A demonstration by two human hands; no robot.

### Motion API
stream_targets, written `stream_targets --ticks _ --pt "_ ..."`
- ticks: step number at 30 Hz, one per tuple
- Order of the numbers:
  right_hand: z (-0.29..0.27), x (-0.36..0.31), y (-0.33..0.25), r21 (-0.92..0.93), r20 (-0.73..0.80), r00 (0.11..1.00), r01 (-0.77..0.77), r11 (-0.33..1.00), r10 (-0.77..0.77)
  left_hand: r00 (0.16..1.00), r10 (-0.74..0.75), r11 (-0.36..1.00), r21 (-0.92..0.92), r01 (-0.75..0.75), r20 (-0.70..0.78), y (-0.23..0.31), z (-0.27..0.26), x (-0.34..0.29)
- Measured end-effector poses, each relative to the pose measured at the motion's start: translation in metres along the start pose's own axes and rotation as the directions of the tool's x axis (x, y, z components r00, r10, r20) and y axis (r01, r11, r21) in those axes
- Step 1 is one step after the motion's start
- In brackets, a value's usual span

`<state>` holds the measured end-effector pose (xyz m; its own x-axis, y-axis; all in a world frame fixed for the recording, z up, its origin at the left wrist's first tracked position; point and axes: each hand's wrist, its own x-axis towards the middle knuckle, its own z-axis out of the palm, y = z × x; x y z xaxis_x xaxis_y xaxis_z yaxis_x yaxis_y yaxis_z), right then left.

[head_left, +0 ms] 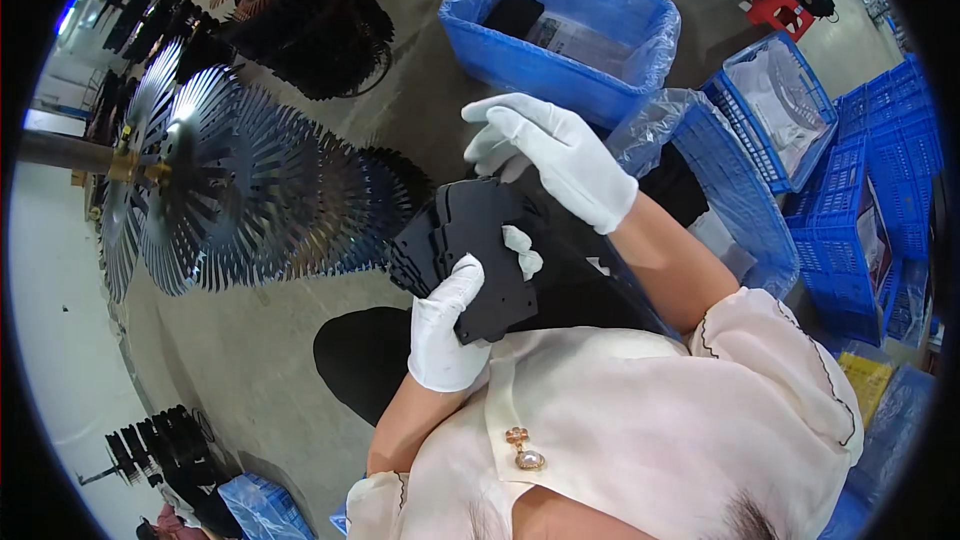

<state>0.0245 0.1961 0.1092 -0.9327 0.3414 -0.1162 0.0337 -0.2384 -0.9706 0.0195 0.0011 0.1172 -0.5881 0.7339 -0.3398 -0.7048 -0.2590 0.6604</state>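
My left hand [446,325], in a white glove, grips a stack of flat black plates [485,225] in front of my body. Its thumb lies on top of the plates, and white glove fingertips show at their right edge. The plates are stepped, with notched corners and small holes. Above and right of them, my right hand [560,155], also gloved in white, is raised with its fingers loosely bent and apart. I see nothing in it. Left of the plates, a large rack [230,180] carries many shiny thin blades fanned out around a horizontal bar.
A blue crate [560,70] lined with clear plastic stands ahead, a black piece inside. Another lined crate [745,195] is by my right arm. Farther right are a crate of white material [775,105] and stacked blue crates [840,210]. A red stool [778,10] stands at the back.
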Motion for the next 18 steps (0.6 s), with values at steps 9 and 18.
stream_targets --ticks 9,18 --pt "-0.009 -0.02 -0.007 0.161 0.3 0.941 -0.211 0.964 0.156 0.998 -0.026 1.0 0.002 0.026 0.048 -0.001 0.0 0.003" --pt "-0.01 -0.015 -0.001 -0.488 0.291 0.931 0.344 0.802 -0.222 0.953 -0.156 0.95 -0.223 0.216 0.26 -0.011 -0.011 0.012"
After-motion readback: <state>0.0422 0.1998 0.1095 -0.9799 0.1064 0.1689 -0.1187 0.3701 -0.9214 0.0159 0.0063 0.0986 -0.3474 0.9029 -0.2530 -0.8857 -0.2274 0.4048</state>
